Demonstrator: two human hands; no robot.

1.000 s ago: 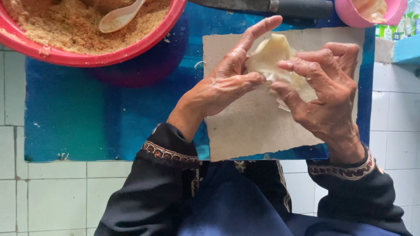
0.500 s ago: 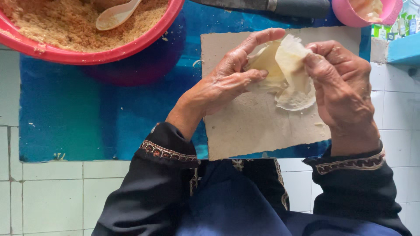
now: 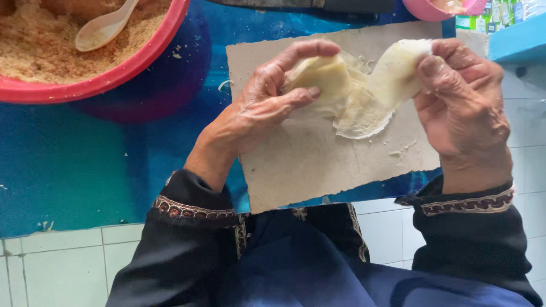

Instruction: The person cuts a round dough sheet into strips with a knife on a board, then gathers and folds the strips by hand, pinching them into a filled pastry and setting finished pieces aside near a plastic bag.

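Fingers [image 3: 296, 96] of both hands pinch thin, limp pastry sheet [image 3: 364, 91] (translucent, possibly damp) | rough cardboard [image 3: 318, 165] beneath

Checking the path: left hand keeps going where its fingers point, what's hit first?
The left hand points up and right, fingers already on the thin dough wrapper. Beyond it, likely the dark knife at the top edge, though depth is unclear.

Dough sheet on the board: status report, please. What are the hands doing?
Left hand pinches the dough sheet at its left part. Right hand lifts its right edge. Sheet partly resting on the grey board. Nothing in the way.
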